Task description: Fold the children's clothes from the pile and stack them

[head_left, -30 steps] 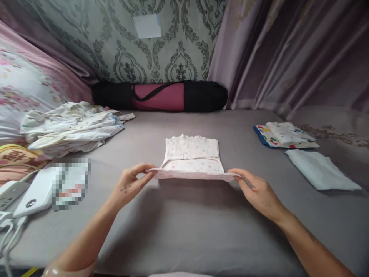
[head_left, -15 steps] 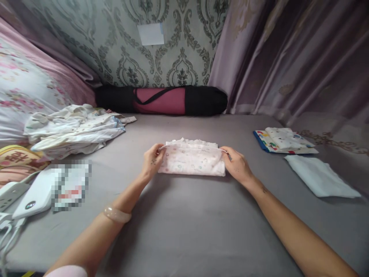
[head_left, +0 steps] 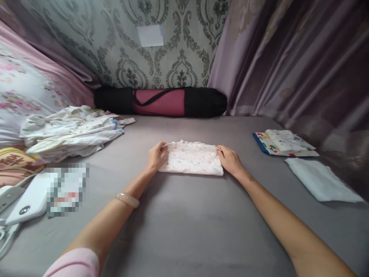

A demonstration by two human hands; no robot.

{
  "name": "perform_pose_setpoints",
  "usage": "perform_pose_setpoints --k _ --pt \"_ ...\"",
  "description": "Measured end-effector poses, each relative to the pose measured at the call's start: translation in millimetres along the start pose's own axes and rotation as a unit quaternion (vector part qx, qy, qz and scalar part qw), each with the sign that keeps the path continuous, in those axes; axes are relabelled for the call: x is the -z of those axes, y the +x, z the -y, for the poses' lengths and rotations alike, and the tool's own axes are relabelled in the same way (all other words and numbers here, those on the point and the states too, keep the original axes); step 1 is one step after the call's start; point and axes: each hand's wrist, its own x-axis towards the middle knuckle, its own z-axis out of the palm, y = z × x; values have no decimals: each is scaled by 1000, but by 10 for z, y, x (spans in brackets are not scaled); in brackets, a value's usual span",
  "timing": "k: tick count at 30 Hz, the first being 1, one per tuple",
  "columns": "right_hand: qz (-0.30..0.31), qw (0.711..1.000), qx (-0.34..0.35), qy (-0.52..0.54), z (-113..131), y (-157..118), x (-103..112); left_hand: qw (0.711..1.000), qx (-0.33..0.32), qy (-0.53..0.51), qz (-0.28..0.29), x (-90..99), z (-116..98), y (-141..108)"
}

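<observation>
A pale pink patterned cloth point(head_left: 191, 159), folded into a wide rectangle, lies on the grey sheet point(head_left: 184, 223) in the middle. My left hand point(head_left: 158, 156) pinches its upper left corner between thumb and fingers. At the upper right corner, my right hand point(head_left: 229, 159) is closed on the same cloth. The far edge of the cloth looks ruffled.
Rumpled clothes point(head_left: 72, 132) lie at the left, beyond a white power bank point(head_left: 33, 200) and cables. A black and red bag point(head_left: 160, 102) rests along the wall. Folded cloths point(head_left: 284, 142) and a pale cloth point(head_left: 323, 181) lie at the right.
Both hands have moved slightly closer together. The upper layer of the cloth, bowed up between them before, now lies flatter towards the far edge.
</observation>
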Motion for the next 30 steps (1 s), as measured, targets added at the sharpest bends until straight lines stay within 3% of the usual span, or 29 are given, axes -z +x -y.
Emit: perform_pose_setpoints --k 15,19,22,26,28,30 --pt "24 987 -153 -34 7 95 -123 995 75 57 17 -82 31 75" --pt "32 986 -164 -17 -53 124 -108 994 90 55 32 -77 52 103" --pt "57 982 -180 14 -126 161 -21 993 88 75 -2 -14 53 92" --pt "32 983 -181 -18 59 153 71 990 -2 132 -48 67 -81 -59" --pt "19 993 -103 -49 349 118 1 986 -86 144 -3 35 -225 -171" --pt "64 997 12 -39 704 76 -161 973 -165 144 68 -56 -378 -266"
